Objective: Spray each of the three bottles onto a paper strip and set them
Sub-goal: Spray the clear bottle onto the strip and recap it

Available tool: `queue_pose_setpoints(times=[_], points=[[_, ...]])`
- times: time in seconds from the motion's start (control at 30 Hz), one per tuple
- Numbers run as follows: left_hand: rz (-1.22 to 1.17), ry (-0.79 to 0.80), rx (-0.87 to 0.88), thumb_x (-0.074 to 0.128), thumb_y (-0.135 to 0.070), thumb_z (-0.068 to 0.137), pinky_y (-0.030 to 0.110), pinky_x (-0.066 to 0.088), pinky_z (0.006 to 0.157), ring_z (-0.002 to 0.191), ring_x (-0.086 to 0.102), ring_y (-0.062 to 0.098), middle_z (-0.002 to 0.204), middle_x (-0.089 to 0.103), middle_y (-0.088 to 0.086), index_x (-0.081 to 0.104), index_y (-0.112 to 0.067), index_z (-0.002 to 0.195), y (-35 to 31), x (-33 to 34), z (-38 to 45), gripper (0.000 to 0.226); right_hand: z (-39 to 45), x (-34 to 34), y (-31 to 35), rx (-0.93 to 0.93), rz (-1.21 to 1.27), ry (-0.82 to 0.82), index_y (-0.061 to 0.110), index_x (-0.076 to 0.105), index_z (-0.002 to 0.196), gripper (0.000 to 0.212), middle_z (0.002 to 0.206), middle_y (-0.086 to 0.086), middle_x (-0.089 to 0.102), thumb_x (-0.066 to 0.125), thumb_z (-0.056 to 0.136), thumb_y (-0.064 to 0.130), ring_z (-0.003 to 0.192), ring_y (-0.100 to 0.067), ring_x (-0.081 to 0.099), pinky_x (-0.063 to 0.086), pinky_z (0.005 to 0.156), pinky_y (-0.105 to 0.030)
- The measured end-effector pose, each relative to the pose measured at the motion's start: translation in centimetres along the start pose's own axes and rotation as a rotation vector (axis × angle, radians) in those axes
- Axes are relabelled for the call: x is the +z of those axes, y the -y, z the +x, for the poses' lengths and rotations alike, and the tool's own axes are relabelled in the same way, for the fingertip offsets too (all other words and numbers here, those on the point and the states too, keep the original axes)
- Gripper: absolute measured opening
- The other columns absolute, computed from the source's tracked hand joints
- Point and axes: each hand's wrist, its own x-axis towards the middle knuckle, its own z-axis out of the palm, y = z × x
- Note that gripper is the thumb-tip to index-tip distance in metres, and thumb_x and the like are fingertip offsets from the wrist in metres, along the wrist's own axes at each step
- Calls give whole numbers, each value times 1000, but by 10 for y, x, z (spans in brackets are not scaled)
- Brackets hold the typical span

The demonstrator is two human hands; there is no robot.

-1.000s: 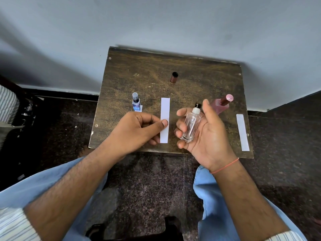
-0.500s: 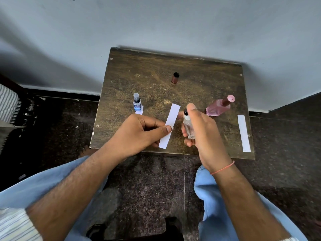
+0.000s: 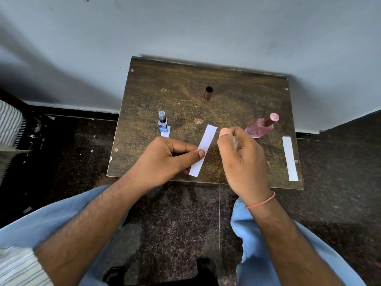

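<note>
Right hand [image 3: 240, 159], seen from above, curls round a small clear bottle [image 3: 235, 141] so that almost all of the glass is hidden; the forefinger sits on top of it, apparently on the pump. Just beside it, at its nine o'clock, the left hand [image 3: 165, 162] pinches a white paper strip [image 3: 203, 150] between thumb and fingers near the strip's middle, holding it tilted with the free upper end leaning towards the bottle. That pairing suggests the strip is being offered to the nozzle to catch the spray; whether any mist is leaving cannot be made out.

Both hands hover over the near edge of a small dark wooden table [image 3: 185, 83] set against a pale wall. At ten o'clock from the hands stands a small blue bottle [image 3: 162, 123] on the end of a second strip [image 3: 166, 134], which looks like a pair already finished and set down. At one o'clock a pink bottle [image 3: 260, 126] leans away from the camera, with a third strip [image 3: 289, 158] lying flat at three o'clock near the table's right edge, probably waiting its turn. At twelve o'clock, well apart, stands a small brown cap [image 3: 208, 93], open end up, perhaps belonging to the clear bottle.

The nozzle is covered by the forefinger, and the blue bottle's label is too small to read.
</note>
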Motion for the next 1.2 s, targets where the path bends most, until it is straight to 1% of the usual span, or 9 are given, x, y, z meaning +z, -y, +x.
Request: queue_pose_setpoints(times=[0.1,0.2,0.3,0.37,0.53,0.8,0.93,1.1,1.2], points=[[-11,9,1,74,-22,100,49,64,88,92,80,34,96,85,11,88,-15,105,1,0,0,16,0,1,-2,-16,-19,11,35,46,72,33,60,12,49,44,98,54,59,-9,46,30,56,-18],[-25,9,-10,73,-19,101,36,63,85,91,78,27,98,86,8,87,-13,106,0,-1,0,16,0,1,-2,-32,-43,24,33,49,76,33,62,10,48,44,100,56,60,-10,48,31,58,-21],[-32,2,-10,72,-17,101,29,65,81,94,81,31,98,86,8,86,-10,109,-1,-2,1,17,-2,1,-1,-51,-41,25,36,46,73,34,61,11,47,46,102,55,60,-9,48,32,59,-21],[-38,-4,-7,72,-16,101,34,66,85,98,81,34,100,85,8,85,-9,110,-1,-2,1,18,-2,0,-1,-53,-47,24,37,44,71,35,60,11,46,47,101,54,59,-9,47,31,58,-22],[-25,-24,5,73,-19,101,59,61,98,105,76,47,104,85,7,85,-11,112,-2,-3,1,19,-1,0,0,-45,-35,27,36,43,68,34,60,11,48,46,98,52,58,-9,45,29,55,-21],[-14,-40,1,73,-19,101,51,63,97,104,79,38,103,86,4,85,-12,112,-2,-3,2,18,-1,-1,-2,-62,-23,6,32,45,67,36,59,13,49,49,99,48,59,-9,47,29,57,-18],[-11,-43,6,73,-20,101,53,63,97,104,78,40,103,86,5,86,-13,111,-1,-3,2,17,-1,-2,2,-64,-17,-7,38,41,65,32,61,29,55,47,96,47,61,1,53,33,58,-12],[-3,-49,17,73,-20,101,46,65,94,101,81,34,102,86,5,85,-13,112,-1,-4,2,18,-2,-1,-2,-46,-21,10,31,45,66,39,57,12,48,50,99,51,57,-10,46,31,57,-23],[7,-54,18,73,-21,101,48,65,95,101,80,35,102,86,4,85,-14,112,-2,-5,1,18,-3,-2,-2,-43,-17,14,29,47,67,38,56,9,46,51,98,51,57,-11,45,32,58,-24]])
